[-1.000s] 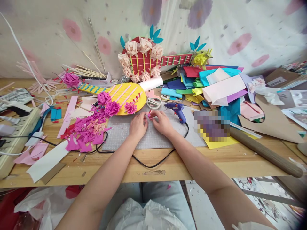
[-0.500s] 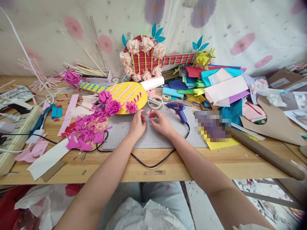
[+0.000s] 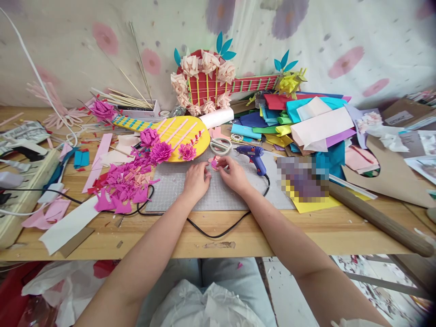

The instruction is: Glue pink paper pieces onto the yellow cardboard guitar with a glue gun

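Observation:
Both my hands are over the grey cutting mat [image 3: 177, 190]. Between them is a small pink paper flower [image 3: 214, 163], its petals partly hidden by my fingers. My right hand [image 3: 233, 173] is closed on its right side, thumb and fingers pinching it. My left hand [image 3: 196, 180] is curled just left of the flower; what its fingertips hold, if anything, is hidden. Beyond them lies a yellow paper-covered guitar shape [image 3: 184, 131] with magenta paper flowers [image 3: 161, 152] on it. White-handled scissors [image 3: 220, 146] and a blue glue gun [image 3: 254, 156] lie close to my right hand.
Magenta paper scraps [image 3: 126, 181] are heaped at left, near a power strip [image 3: 30, 200]. A red guitar shape [image 3: 204, 88] with pale flowers leans at the back. Coloured paper sheets [image 3: 320, 122] are piled at right. The glue gun's black cord [image 3: 218, 236] loops across the table's front.
My left hand has drawn slightly down and its fingers have curled in. The pink flower now shows more clearly beside my right fingers. The surroundings look the same.

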A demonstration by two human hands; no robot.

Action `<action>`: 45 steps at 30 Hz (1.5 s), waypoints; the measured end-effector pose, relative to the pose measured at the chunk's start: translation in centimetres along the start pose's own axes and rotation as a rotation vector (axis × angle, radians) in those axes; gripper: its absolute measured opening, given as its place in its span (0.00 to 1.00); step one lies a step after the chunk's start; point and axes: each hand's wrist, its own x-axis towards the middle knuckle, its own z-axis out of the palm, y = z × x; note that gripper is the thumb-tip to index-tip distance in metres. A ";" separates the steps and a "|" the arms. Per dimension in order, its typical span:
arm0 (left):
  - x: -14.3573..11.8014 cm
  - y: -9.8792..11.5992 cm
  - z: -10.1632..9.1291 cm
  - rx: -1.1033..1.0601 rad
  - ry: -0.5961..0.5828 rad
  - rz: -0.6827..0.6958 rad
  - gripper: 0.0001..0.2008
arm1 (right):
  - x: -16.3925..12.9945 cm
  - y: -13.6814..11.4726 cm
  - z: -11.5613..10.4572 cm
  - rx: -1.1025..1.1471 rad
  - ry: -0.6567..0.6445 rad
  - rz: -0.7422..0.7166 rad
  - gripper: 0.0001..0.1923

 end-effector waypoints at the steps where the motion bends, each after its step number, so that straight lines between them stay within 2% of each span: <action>1: 0.0 0.1 0.1 -0.014 -0.008 0.000 0.15 | 0.0 0.0 -0.1 -0.001 0.007 0.009 0.09; 5: 0.1 0.2 0.3 -0.066 -0.011 0.029 0.19 | -0.1 -0.4 -0.2 0.024 -0.010 0.011 0.08; 10: -0.2 0.1 0.2 0.004 0.065 0.036 0.21 | -0.2 -0.7 -0.1 0.053 -0.046 0.004 0.08; 15: -0.2 -0.1 0.4 -0.043 0.002 0.103 0.18 | -0.2 -0.5 -0.2 0.029 -0.032 0.016 0.08; 19: -0.1 -0.2 0.5 -0.108 -0.005 0.091 0.19 | -0.2 -0.7 -0.2 0.041 -0.063 0.005 0.08; 25: -0.1 -0.3 0.9 -0.279 0.029 0.118 0.23 | -0.4 -0.4 0.2 0.170 -0.181 -0.013 0.13; 29: 0.0 -0.5 1.3 -0.426 0.068 0.073 0.31 | -0.5 0.0 0.5 0.319 -0.231 -0.065 0.20; 32: 0.1 -0.6 1.4 -0.444 0.071 0.044 0.33 | -0.5 -0.1 0.4 0.331 -0.254 -0.079 0.22; 38: 0.3 -0.3 1.2 -0.541 0.096 -0.030 0.32 | -0.1 0.1 0.6 0.304 -0.185 0.025 0.13; 41: 0.3 0.0 1.1 -0.688 0.110 -0.098 0.30 | 0.2 0.7 1.0 0.445 -0.098 0.116 0.10; 45: 0.4 0.2 1.1 -0.902 0.068 -0.206 0.27 | 0.5 1.1 1.3 0.655 -0.024 0.169 0.13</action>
